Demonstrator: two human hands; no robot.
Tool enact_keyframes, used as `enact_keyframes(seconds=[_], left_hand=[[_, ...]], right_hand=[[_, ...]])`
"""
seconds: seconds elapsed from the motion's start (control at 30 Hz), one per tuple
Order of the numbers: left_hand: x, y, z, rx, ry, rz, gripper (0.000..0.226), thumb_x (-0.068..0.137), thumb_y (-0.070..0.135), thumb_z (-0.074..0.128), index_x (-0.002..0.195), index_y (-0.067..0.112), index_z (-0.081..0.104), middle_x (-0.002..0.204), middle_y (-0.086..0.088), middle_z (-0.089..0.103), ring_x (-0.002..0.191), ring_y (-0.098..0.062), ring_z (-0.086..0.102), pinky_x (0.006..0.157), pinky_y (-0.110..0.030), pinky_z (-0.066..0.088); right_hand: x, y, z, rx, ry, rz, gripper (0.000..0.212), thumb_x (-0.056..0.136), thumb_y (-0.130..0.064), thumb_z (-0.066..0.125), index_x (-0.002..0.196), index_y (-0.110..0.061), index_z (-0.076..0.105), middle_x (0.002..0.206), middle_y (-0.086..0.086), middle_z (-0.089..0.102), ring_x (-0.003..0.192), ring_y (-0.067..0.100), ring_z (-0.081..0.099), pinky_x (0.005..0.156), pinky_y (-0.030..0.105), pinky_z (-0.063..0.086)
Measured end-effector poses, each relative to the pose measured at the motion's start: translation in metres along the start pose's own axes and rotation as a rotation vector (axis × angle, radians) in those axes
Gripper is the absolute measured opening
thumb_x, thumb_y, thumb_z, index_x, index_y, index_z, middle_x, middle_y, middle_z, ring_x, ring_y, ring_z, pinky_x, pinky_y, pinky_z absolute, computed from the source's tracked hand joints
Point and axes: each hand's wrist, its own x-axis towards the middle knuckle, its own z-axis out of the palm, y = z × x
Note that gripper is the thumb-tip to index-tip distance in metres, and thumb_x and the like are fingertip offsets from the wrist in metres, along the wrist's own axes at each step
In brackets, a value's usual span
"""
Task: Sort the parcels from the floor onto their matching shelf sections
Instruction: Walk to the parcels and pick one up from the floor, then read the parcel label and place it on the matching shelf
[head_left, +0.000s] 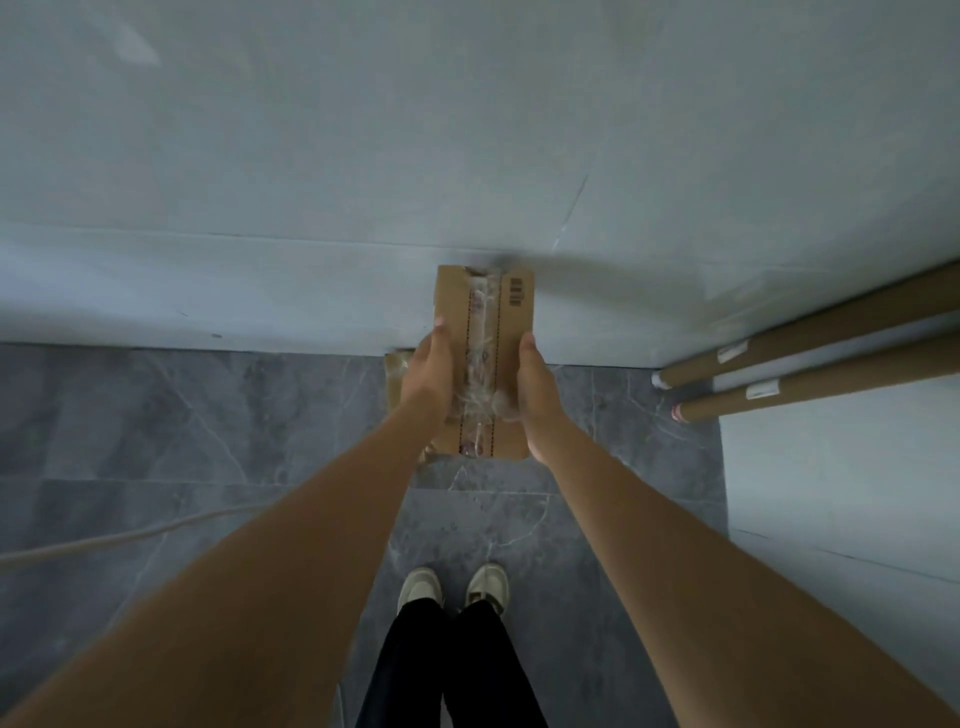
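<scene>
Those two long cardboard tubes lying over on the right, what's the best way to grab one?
Probably near the capped end of the nearer tube, coming from above with fingers wrapped around its round body. The tubes lie side by side, so the gap between them is tight, and their far ends run out of view. Both hands are busy now: the left hand and right hand clasp a flat cardboard parcel.

wall (467, 130) close ahead, two cardboard tubes (810, 358) jutting in at right, grey floor (156, 415) open at left
</scene>
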Motion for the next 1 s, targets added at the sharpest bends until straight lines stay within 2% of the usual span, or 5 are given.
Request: enact_keyframes(seconds=[0.3,0.4,0.53,0.93,1.0], left_hand=[[-0.136,0.06,-0.049,-0.024,0.023,0.133,0.066,0.097,0.065,0.022,0.142,0.023,0.047,0.141,-0.009,0.054,0.129,-0.033,0.05,0.104,-0.042,0.039],[-0.176,0.075,-0.056,-0.038,0.037,0.186,0.07,0.094,0.068,0.02,0.143,0.025,0.045,0.143,-0.009,0.053,0.13,-0.034,0.049,0.11,-0.051,0.037],[-0.224,0.104,-0.068,-0.093,0.058,0.233,0.071,0.094,0.069,0.021,0.145,0.024,0.044,0.145,-0.009,0.051,0.132,-0.034,0.047,0.111,-0.049,0.036],[-0.409,0.219,-0.109,-0.246,0.179,0.585,0.069,0.096,0.065,0.023,0.143,0.019,0.047,0.144,-0.011,0.052,0.132,-0.034,0.047,0.107,-0.042,0.035],[-0.442,0.242,-0.119,-0.245,0.191,0.657,0.069,0.096,0.065,0.023,0.141,0.02,0.049,0.141,-0.011,0.055,0.128,-0.033,0.051,0.101,-0.04,0.037]], right_hand=[[-0.136,-0.076,0.0,-0.091,-0.024,-0.079,0.061,0.109,-0.051,0.02,0.153,-0.016,0.043,0.153,0.013,0.051,0.139,0.034,0.051,0.117,0.053,0.039],[-0.169,-0.098,-0.003,-0.15,0.014,-0.108,0.063,0.107,-0.054,0.022,0.155,-0.017,0.039,0.155,0.014,0.049,0.141,0.035,0.048,0.119,0.054,0.037],[-0.216,-0.132,-0.009,-0.188,0.011,-0.16,0.066,0.105,-0.058,0.021,0.156,-0.02,0.038,0.157,0.012,0.048,0.143,0.035,0.046,0.12,0.054,0.034],[-0.396,-0.266,-0.035,-0.225,-0.093,-0.565,0.064,0.104,-0.06,0.02,0.152,-0.024,0.043,0.151,0.008,0.054,0.138,0.032,0.051,0.119,0.053,0.036],[-0.425,-0.29,-0.038,-0.213,-0.11,-0.624,0.062,0.105,-0.058,0.021,0.15,-0.024,0.046,0.147,0.009,0.057,0.135,0.031,0.054,0.118,0.053,0.038]])
